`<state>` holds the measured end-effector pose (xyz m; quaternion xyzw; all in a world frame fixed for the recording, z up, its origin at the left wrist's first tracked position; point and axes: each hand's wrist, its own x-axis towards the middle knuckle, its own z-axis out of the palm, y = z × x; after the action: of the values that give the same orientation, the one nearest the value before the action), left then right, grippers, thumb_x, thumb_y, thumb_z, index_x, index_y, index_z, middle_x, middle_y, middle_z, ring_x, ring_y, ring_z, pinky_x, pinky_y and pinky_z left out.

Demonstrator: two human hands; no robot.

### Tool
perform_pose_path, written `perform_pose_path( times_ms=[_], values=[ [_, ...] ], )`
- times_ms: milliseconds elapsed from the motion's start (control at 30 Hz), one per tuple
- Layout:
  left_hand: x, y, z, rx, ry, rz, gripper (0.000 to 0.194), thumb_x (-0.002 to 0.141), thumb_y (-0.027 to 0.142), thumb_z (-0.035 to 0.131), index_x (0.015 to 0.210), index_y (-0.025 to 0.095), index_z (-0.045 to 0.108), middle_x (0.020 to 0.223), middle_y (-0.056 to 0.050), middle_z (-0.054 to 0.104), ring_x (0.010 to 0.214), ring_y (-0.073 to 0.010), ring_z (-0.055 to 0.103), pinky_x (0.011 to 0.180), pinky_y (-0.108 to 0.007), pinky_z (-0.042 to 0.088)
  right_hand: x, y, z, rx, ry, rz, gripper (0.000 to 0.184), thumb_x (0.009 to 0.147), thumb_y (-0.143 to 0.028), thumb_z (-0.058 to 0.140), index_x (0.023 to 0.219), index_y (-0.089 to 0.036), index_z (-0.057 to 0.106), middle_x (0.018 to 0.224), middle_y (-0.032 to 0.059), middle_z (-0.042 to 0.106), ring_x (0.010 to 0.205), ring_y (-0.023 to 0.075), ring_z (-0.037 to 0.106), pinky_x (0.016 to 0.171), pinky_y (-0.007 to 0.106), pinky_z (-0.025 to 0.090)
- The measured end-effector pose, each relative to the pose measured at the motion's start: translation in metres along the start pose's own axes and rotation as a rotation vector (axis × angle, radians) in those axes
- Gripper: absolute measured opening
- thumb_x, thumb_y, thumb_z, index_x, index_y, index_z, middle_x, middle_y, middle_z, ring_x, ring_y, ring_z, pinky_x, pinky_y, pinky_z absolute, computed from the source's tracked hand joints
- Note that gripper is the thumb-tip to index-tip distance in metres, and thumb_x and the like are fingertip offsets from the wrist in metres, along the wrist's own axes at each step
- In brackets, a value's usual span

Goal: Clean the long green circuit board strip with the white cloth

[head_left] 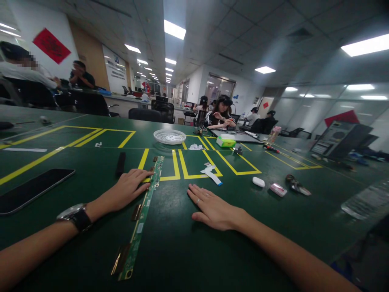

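Observation:
A long, narrow green circuit board [147,205] lies lengthwise on the green table, with brown-gold flex tabs along its left edge. My left hand [129,188] rests beside the board's far half, fingers stretched out and fingertips at its left edge; it does not grip it. Flat on the table to the right lies my right hand [214,207], open, fingers outstretched, holding nothing. Just beyond it is a white ribbon cable [212,174] with a blue end. A short black strip [120,163] lies past my left hand.
At left lies a black smartphone [36,190]. Farther off stand a white plastic basket [169,137] and a green-and-white box [226,141]. To the right are a white case [258,182], a pink-and-clear case [278,189] and a clear plastic package [364,200]. Another person sits across the table.

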<state>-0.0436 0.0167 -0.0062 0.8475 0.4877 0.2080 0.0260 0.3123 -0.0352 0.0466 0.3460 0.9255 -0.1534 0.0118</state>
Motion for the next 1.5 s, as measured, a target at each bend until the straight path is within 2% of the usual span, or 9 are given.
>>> perform_pose_path(
  times_ms=[133, 300, 467, 800, 900, 1033, 1167, 1367, 1500],
  values=[
    [0.000, 0.000, 0.000, 0.003, 0.008, 0.004, 0.048, 0.101, 0.051, 0.038, 0.141, 0.026, 0.048, 0.134, -0.009, 0.055, 0.124, -0.0289, 0.047, 0.099, -0.044, 0.040, 0.037, 0.012, -0.002, -0.032, 0.047, -0.028, 0.081, 0.098, -0.063, 0.028, 0.156, -0.008, 0.017, 0.162, 0.0178, 0.007, 0.150, 0.0282, 0.007, 0.121, 0.045, 0.012],
    [-0.001, 0.005, -0.003, -0.003, 0.007, -0.010, 0.046, 0.102, 0.049, 0.038, 0.141, 0.027, 0.046, 0.136, -0.008, 0.054, 0.125, -0.0279, 0.046, 0.100, -0.045, 0.039, 0.097, 0.033, -0.003, -0.051, 0.085, -0.066, 0.081, 0.098, -0.063, 0.023, 0.155, -0.005, 0.020, 0.161, 0.0181, 0.012, 0.150, 0.0278, 0.009, 0.121, 0.043, 0.012],
    [-0.001, 0.006, -0.001, -0.004, 0.038, -0.003, 0.045, 0.102, 0.048, 0.038, 0.141, 0.026, 0.046, 0.134, -0.010, 0.055, 0.126, -0.0292, 0.045, 0.100, -0.046, 0.038, 0.147, 0.049, 0.001, -0.029, 0.155, 0.031, 0.083, 0.097, -0.065, 0.018, 0.155, -0.006, 0.021, 0.162, 0.0167, 0.012, 0.150, 0.0283, 0.006, 0.121, 0.044, 0.011],
    [-0.002, 0.012, -0.005, -0.005, 0.064, 0.007, 0.043, 0.102, 0.044, 0.041, 0.140, 0.025, 0.046, 0.133, -0.010, 0.054, 0.124, -0.0286, 0.046, 0.099, -0.044, 0.039, 0.205, 0.067, -0.006, -0.013, 0.262, 0.172, 0.085, 0.097, -0.064, 0.022, 0.153, 0.000, 0.020, 0.161, 0.0209, 0.013, 0.150, 0.0293, 0.007, 0.120, 0.043, 0.010],
    [-0.002, 0.014, -0.005, 0.001, 0.074, 0.006, 0.043, 0.102, 0.042, 0.040, 0.142, 0.025, 0.045, 0.133, -0.010, 0.055, 0.124, -0.0282, 0.046, 0.099, -0.044, 0.039, 0.220, 0.070, -0.010, -0.012, 0.281, 0.202, 0.084, 0.097, -0.065, 0.022, 0.154, -0.003, 0.021, 0.161, 0.0205, 0.014, 0.150, 0.0294, 0.008, 0.119, 0.044, 0.012],
    [-0.002, 0.014, -0.006, 0.008, 0.071, 0.008, 0.043, 0.102, 0.043, 0.040, 0.141, 0.026, 0.045, 0.133, -0.010, 0.055, 0.124, -0.0285, 0.046, 0.099, -0.045, 0.040, 0.230, 0.071, -0.012, 0.005, 0.276, 0.223, 0.083, 0.096, -0.066, 0.024, 0.154, -0.006, 0.022, 0.161, 0.0193, 0.015, 0.150, 0.0305, 0.010, 0.119, 0.046, 0.014],
    [-0.002, 0.014, -0.008, 0.001, 0.058, 0.011, 0.041, 0.102, 0.043, 0.041, 0.138, 0.026, 0.048, 0.133, -0.008, 0.055, 0.123, -0.0284, 0.046, 0.099, -0.045, 0.040, 0.226, 0.068, -0.011, 0.019, 0.287, 0.198, 0.080, 0.099, -0.061, 0.021, 0.154, -0.004, 0.019, 0.162, 0.0184, 0.012, 0.150, 0.0289, 0.005, 0.120, 0.044, 0.009],
    [-0.002, 0.012, -0.008, -0.005, 0.032, 0.003, 0.042, 0.102, 0.043, 0.041, 0.140, 0.024, 0.045, 0.133, -0.009, 0.053, 0.123, -0.0280, 0.045, 0.100, -0.044, 0.038, 0.207, 0.067, -0.007, 0.002, 0.225, 0.123, 0.080, 0.098, -0.062, 0.025, 0.155, -0.007, 0.019, 0.162, 0.0168, 0.012, 0.150, 0.0294, 0.007, 0.119, 0.047, 0.013],
    [-0.002, 0.014, -0.008, 0.011, 0.035, -0.001, 0.042, 0.103, 0.043, 0.039, 0.139, 0.024, 0.045, 0.134, -0.009, 0.053, 0.124, -0.0281, 0.044, 0.100, -0.044, 0.038, 0.181, 0.066, -0.003, -0.015, 0.162, 0.050, 0.079, 0.098, -0.059, 0.027, 0.155, -0.004, 0.017, 0.162, 0.0171, 0.012, 0.150, 0.0280, 0.009, 0.120, 0.044, 0.013]
  ],
)
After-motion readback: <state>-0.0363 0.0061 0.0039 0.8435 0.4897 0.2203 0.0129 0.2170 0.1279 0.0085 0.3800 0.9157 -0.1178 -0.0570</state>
